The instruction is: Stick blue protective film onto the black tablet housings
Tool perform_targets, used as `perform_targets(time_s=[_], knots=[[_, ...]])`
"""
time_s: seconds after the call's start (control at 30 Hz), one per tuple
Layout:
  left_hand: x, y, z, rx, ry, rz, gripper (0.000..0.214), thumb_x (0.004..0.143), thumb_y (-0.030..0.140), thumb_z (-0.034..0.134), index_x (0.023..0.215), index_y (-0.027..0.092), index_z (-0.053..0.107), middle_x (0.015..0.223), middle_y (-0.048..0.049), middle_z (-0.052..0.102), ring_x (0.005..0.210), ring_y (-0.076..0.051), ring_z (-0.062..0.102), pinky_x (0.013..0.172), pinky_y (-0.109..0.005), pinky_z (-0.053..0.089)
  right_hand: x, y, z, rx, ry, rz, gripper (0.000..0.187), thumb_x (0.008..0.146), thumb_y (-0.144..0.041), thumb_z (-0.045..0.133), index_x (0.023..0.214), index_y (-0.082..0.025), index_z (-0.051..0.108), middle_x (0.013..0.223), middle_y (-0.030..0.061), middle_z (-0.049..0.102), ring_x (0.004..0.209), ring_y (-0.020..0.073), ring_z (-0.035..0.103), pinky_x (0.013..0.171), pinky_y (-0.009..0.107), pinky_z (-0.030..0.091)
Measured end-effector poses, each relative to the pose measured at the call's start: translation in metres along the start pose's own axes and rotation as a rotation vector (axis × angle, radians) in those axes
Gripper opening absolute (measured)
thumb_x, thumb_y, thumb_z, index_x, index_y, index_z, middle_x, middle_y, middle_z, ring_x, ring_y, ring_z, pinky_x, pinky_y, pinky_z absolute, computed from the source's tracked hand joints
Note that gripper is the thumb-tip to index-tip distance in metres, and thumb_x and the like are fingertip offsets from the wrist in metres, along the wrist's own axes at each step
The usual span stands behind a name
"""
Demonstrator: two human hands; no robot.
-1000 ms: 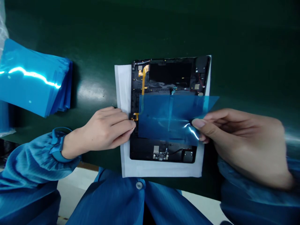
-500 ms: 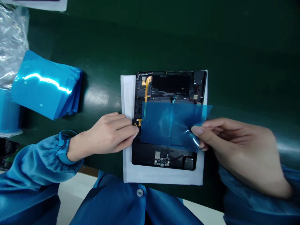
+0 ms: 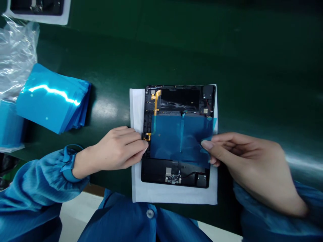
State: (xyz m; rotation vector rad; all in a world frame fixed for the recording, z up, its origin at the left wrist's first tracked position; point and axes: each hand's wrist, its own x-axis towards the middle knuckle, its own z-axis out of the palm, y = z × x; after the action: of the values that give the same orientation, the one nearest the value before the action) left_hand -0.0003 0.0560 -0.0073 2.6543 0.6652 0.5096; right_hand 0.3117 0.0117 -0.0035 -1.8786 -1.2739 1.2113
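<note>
Low in the centre, a flat white sheet (image 3: pixel 174 195) is lying beneath an open black rectangular tablet housing (image 3: pixel 155 170). The right hand (image 3: pixel 242 161) is pinching a translucent blue rectangular film (image 3: pixel 166 139) — it is covering the housing's middle. The left hand (image 3: pixel 116 148) is touching the housing's left edge — whether grasping it, I cannot tell. Farther, at left, glossy blue stacked films (image 3: pixel 50 104) are lying.

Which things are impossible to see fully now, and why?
In the head view:
blue film: part hidden by right hand;
left hand: palm hidden by its back;
upper-left device: cut off by top edge;
plastic bag: cut off by left edge;
circuit board: details too small.
</note>
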Motion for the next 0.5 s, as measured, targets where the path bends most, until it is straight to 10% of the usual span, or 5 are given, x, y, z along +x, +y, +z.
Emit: perform_targets(time_s=[0.5], knots=[[0.0007,0.0001,-0.0019,-0.016,0.005,0.001,0.013,0.105,0.016,0.058,0.096,0.015,0.067,0.082,-0.004,0.075,0.07,-0.016,0.067,0.064,-0.029,0.053,-0.0006,0.0018,-0.0008,0.032,-0.002,-0.026,0.027,0.075,-0.047,0.087,0.08,-0.021,0.079,0.054,0.0028,0.07,0.041,0.0158,0.063,0.045,0.025,0.057]])
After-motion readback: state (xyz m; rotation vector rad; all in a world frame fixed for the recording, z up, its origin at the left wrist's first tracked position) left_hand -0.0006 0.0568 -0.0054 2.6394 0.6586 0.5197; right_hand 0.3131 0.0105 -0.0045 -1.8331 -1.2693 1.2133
